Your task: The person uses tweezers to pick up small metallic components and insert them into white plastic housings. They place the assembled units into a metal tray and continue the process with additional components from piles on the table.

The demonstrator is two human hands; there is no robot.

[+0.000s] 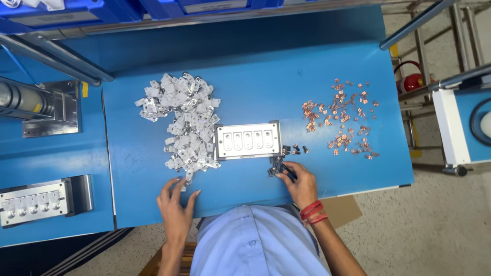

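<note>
Factory assembly station, blue workbench (255,66), metal jig (248,140), heaps of small stamped parts (181,120)

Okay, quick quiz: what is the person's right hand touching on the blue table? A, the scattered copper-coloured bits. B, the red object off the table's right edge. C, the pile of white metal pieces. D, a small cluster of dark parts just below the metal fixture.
D: the right hand has its fingers in the small dark parts below the metal fixture.

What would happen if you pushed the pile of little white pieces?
The white pieces lie loose in a heap, so they would probably scatter rather than move together. They look small and flat, likely light and unlikely to roll. The left hand rests nearest them.
</note>
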